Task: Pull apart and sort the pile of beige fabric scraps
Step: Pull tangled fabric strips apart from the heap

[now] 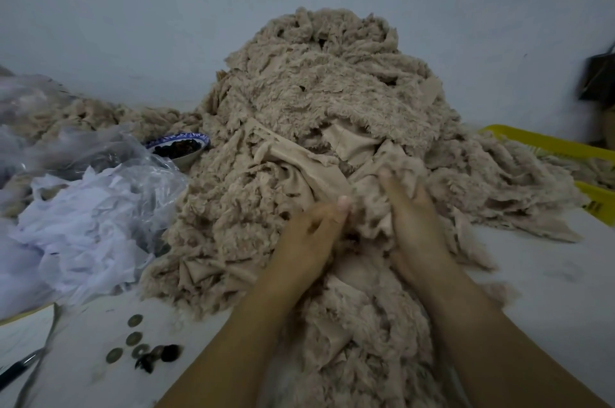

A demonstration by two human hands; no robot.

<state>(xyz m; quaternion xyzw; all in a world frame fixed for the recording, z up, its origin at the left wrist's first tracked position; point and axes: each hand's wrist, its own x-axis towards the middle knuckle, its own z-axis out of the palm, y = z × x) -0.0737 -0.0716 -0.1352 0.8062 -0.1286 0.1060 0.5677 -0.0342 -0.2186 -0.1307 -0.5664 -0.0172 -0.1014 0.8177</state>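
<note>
Left of the beige scrap pile (316, 101), blue-rimmed bowl (187, 159) of dark pieces (176, 145).

Head view, looking forward and down, close over table (549, 281)

A blue-and-white bowl (179, 149) holding dark pieces sits left of centre on the pale worktop (549, 281). Crumpled clear plastic bags (100, 148) and a heap of white scraps (76, 231) fill the left side. In the lower left lie round metal discs (134, 337), small dark bits (159, 356), a pen (16, 369) and a white sheet (23, 331). A yellow tray (545, 143) shows at the right edge, with a blurred dark object (599, 78) above it.
</note>
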